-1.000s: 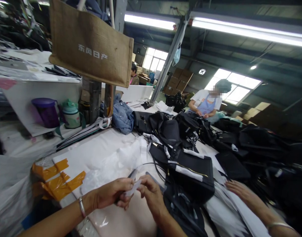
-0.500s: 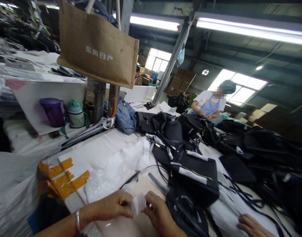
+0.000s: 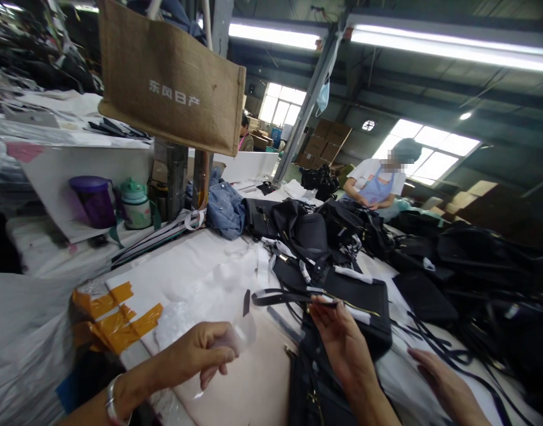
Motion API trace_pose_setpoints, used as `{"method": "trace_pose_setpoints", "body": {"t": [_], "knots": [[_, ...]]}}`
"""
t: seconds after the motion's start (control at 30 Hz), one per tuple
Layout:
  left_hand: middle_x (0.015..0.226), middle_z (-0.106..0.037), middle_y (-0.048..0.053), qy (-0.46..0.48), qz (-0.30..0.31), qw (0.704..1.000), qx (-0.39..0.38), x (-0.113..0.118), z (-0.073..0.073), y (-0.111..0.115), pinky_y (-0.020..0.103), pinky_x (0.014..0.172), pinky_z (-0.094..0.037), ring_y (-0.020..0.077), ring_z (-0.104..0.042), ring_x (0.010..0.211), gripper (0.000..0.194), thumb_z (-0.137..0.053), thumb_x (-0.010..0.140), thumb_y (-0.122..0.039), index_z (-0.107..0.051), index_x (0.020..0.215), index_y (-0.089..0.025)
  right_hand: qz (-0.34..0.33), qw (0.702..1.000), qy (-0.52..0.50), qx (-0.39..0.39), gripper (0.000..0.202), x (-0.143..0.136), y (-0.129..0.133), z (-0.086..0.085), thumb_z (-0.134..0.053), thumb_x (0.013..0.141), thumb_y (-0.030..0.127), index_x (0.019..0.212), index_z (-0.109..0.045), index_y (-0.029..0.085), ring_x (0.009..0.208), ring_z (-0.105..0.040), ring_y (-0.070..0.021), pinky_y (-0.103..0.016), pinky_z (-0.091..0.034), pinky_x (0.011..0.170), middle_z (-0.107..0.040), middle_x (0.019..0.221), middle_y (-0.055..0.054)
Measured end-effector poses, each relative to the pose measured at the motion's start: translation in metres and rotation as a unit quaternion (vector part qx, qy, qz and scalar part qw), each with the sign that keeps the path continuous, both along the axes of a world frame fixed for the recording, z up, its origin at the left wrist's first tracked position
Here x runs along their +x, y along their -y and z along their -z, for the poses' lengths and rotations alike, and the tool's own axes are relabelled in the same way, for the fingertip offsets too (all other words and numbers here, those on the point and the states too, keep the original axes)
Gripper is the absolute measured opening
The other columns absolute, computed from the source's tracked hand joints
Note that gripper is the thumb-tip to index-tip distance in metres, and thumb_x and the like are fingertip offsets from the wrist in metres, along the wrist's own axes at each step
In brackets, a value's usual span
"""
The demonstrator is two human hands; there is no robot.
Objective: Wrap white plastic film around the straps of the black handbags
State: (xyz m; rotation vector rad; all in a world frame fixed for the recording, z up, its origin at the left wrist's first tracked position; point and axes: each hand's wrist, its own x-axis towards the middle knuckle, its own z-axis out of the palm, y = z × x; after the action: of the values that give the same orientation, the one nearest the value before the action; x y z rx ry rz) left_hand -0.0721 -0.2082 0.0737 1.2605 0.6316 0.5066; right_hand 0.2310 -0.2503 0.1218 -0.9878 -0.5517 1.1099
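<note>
My left hand, a bracelet on its wrist, is closed with a small clear plastic piece pinched in its fingers. Raised to the right, my right hand has a looped black strap between thumb and fingers. Just behind that hand lies a black bag with a gold zip and white wrapping on its edges. Another black bag with gold hardware rests below, partly covered by my right forearm. A pale sheet spreads under my hands.
Another person's hand reaches in at lower right. More black bags pile up on the right, and a person in an apron stands behind. Orange tape marks the table corner. A purple cup and green-lidded bottle stand left.
My hands have moved apart. The right has let go of the plastic piece, gone right and up, and taken the black strap. The left keeps the plastic. The other person's hand has shifted up-left.
</note>
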Motion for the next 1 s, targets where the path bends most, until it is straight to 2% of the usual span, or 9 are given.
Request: {"method": "trace_pose_setpoints", "body": {"t": [0.07,0.13,0.23,0.33,0.4,0.53,0.7,0.87,1.0], "knots": [[0.054,-0.059,-0.005,-0.027,-0.013,0.999,0.011,0.004,0.006,-0.004,0.016,0.038,-0.031,0.0052,-0.043,0.035,0.025,-0.062,0.084,-0.041,-0.055,0.084,-0.016,-0.011,1.000,0.000,0.027,0.019,-0.003,-0.003,-0.009,-0.065,0.082,0.041,0.086,-0.058,0.023,0.079,-0.061,-0.0159,-0.038,-0.049,0.087,-0.060,0.076,0.002],[0.056,-0.062,-0.003,-0.039,-0.014,0.999,0.024,0.007,0.012,-0.008,0.014,0.034,-0.023,0.0044,-0.040,0.032,0.031,-0.054,0.088,-0.048,-0.050,0.086,-0.017,-0.047,0.998,0.037,0.022,0.019,-0.011,-0.002,-0.012,-0.062,0.085,0.041,0.086,-0.054,0.024,0.052,-0.047,-0.0087,-0.030,-0.051,0.067,-0.045,0.062,0.008],[0.048,-0.058,-0.005,-0.053,-0.022,0.998,0.038,0.008,0.018,-0.011,0.015,0.030,-0.013,0.0034,-0.029,0.027,0.038,-0.044,0.090,-0.056,-0.047,0.083,-0.019,-0.127,0.972,0.195,-0.044,0.022,-0.026,0.004,-0.003,-0.057,0.088,0.045,0.095,-0.052,0.024,0.042,-0.025,-0.0068,-0.020,-0.031,0.042,-0.033,0.057,0.010],[0.046,-0.054,-0.007,-0.068,-0.055,0.995,0.055,0.007,0.015,-0.010,0.015,0.030,-0.012,0.0032,-0.027,0.027,0.041,-0.044,0.090,-0.058,-0.048,0.081,-0.018,-0.192,0.914,0.351,-0.066,0.031,-0.045,0.009,0.009,-0.066,0.081,0.042,0.102,-0.054,0.023,0.052,-0.033,-0.0095,-0.021,-0.026,0.045,-0.034,0.060,0.008],[0.052,-0.057,-0.006,-0.076,-0.059,0.993,0.074,0.008,0.009,-0.007,0.015,0.031,-0.016,0.0031,-0.032,0.029,0.041,-0.045,0.089,-0.057,-0.049,0.080,-0.018,-0.232,0.896,0.373,-0.066,0.042,-0.059,0.010,0.014,-0.073,0.074,0.038,0.108,-0.055,0.022,0.057,-0.037,-0.0106,-0.022,-0.028,0.051,-0.037,0.063,0.007],[0.060,-0.059,-0.003,-0.094,-0.023,0.987,0.129,0.012,-0.004,0.000,0.015,0.036,-0.030,0.0054,-0.045,0.037,0.038,-0.046,0.091,-0.052,-0.051,0.076,-0.017,-0.272,0.902,0.325,-0.074,0.049,-0.083,0.002,0.019,-0.076,0.069,0.040,0.111,-0.060,0.020,0.064,-0.043,-0.0123,-0.024,-0.033,0.058,-0.046,0.069,0.005],[0.065,-0.060,-0.002,-0.127,-0.012,0.974,0.185,0.009,-0.007,0.000,0.020,0.051,-0.042,0.0090,-0.054,0.049,0.032,-0.044,0.093,-0.041,-0.057,0.077,-0.017,-0.276,0.911,0.290,-0.095,0.027,-0.090,-0.005,0.028,-0.068,0.075,0.041,0.071,-0.062,0.016,0.058,-0.040,-0.0106,-0.024,-0.032,0.058,-0.046,0.061,0.004],[0.086,-0.066,0.003,-0.004,-0.050,0.996,0.071,0.017,-0.003,-0.002,0.029,0.074,-0.049,0.0162,-0.063,0.079,0.016,-0.062,0.083,-0.028,-0.060,0.094,-0.016,-0.213,0.902,0.367,-0.078,0.028,-0.090,-0.002,0.038,-0.066,0.078,0.042,0.069,-0.056,0.017,0.060,-0.038,-0.0110,-0.023,-0.031,0.057,-0.044,0.062,0.004],[0.075,-0.064,0.002,0.081,-0.060,0.995,-0.022,0.033,0.004,-0.001,0.031,0.069,-0.050,0.0150,-0.061,0.068,0.022,-0.071,0.077,-0.027,-0.059,0.089,-0.014,-0.191,0.876,0.436,-0.077,0.037,-0.097,-0.002,0.036,-0.062,0.081,0.048,0.064,-0.048,0.018,0.058,-0.035,-0.0107,-0.023,-0.028,0.055,-0.039,0.060,0.005]]}}
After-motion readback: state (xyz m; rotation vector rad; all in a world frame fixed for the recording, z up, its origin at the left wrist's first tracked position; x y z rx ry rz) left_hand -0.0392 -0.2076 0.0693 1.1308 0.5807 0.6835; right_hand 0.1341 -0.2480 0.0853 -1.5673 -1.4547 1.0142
